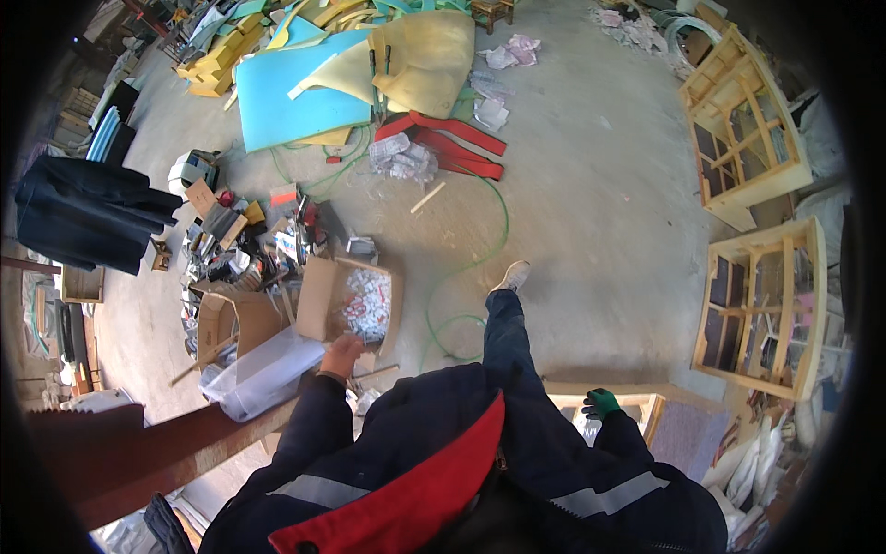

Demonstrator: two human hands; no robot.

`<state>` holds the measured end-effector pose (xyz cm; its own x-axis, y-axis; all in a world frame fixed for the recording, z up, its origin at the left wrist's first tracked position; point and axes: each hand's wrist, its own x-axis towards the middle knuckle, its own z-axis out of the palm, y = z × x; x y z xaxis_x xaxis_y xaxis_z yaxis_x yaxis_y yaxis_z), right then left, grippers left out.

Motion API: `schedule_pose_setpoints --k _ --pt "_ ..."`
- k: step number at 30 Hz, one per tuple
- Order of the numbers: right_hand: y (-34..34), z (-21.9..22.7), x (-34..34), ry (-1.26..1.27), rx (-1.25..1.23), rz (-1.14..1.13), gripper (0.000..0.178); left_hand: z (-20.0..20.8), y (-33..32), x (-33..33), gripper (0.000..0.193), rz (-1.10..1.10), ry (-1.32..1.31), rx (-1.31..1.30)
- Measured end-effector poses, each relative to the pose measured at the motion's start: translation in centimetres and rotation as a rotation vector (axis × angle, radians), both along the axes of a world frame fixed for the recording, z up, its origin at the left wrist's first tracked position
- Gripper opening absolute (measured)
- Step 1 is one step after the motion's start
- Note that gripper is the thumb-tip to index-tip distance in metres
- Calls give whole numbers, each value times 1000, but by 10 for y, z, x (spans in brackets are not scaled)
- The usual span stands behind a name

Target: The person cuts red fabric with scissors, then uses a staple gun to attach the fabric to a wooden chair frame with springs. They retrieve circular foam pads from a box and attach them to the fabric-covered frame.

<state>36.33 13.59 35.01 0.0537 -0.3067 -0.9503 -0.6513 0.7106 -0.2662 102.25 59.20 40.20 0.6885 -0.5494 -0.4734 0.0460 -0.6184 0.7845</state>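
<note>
My left hand (pixel 342 356), bare, hangs by the near edge of an open cardboard box (pixel 320 300). Its fingers look loosely stretched, and I see nothing in them. Inside that box lies a heap of small white and red pieces (pixel 367 305). My right hand (pixel 602 403) wears a green glove with dark fingertips. It is held out low on my right, over a pale wooden frame (pixel 651 413), its fingers a little apart and no object visible in them. One leg (pixel 506 337) is stretched forward in a step.
To the left stand another cardboard box (pixel 235 323), clear plastic sheeting (pixel 263 374), a red-brown beam (pixel 120 462) and piled tools and parts (pixel 240 249). A green hose (pixel 503 222) winds across the floor. Foam sheets (pixel 305 88) lie ahead; wooden frames (pixel 761 309) stand right.
</note>
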Motion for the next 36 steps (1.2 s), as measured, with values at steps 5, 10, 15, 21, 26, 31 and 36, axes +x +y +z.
schedule_pose_setpoints --k 5,10,15,21,26,31,36 --pt "-153 -70 143 -43 -130 24 24 -67 -35 65 21 -882 -387 594" --pt "-341 -60 346 -249 -491 436 32 -39 -77 109 35 -225 34 589" --pt "-456 -10 578 -500 -539 362 27 -5 -179 221 37 -197 -20 496" --pt "-441 -80 765 -475 -576 375 27 -138 -296 455 35 -394 -183 455" --pt "-364 -225 869 -353 -495 339 29 -315 -438 672 21 -1007 -654 428" --pt "-334 -397 1009 -271 -468 473 43 -463 -587 806 60 -546 -388 336" --pt "-344 -544 1155 -433 -760 378 55 -565 -651 848 96 -465 -325 304"
